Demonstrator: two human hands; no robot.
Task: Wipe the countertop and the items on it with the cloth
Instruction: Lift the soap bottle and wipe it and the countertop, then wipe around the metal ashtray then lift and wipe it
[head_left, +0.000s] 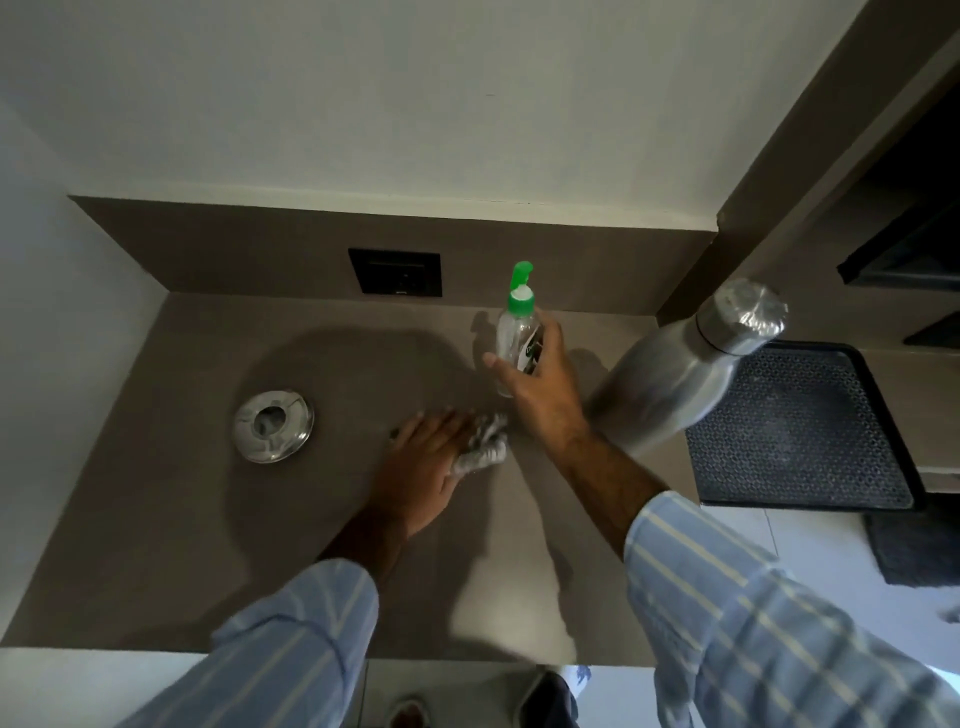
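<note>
sleeves (291, 639) — cloth (480, 449) half-hidden, blurred

No text can be read. The clear pump bottle (511, 343) with the green pump top carries a dark label with white marks, but the right hand (540, 384) covers most of it and the rest is too blurred to make out.
</note>
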